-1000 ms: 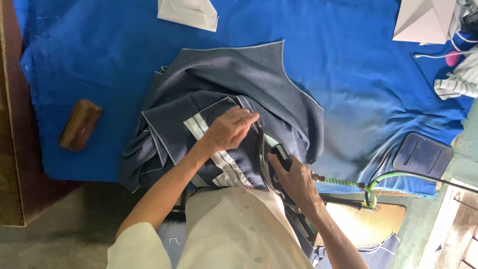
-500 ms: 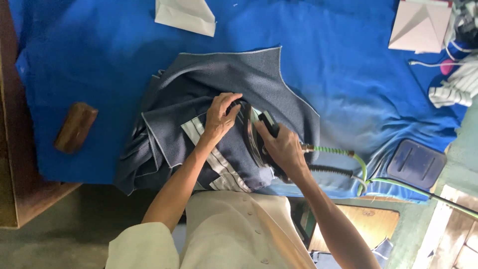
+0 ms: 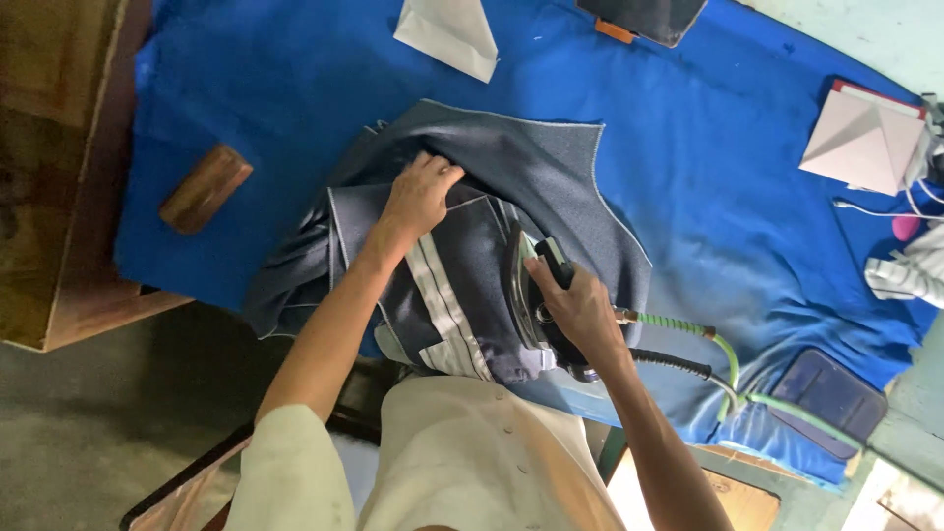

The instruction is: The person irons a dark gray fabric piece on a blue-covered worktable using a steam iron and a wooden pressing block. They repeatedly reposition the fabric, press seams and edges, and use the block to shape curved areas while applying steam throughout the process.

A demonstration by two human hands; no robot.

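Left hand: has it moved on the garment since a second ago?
Yes. The left hand slid from the garment's pale stripes up toward the grey garment's far fold.

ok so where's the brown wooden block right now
In the head view, the brown wooden block lies on the blue cloth-covered table, left of the grey-blue garment and the left hand.

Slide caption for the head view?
Right hand holds iron on grey garment; left hand presses the fabric.

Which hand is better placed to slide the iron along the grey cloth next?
The right hand, probably. It already grips the iron by its handle, on the grey garment. The left hand lies flat on the cloth farther up, away from the iron, holding the fabric down.
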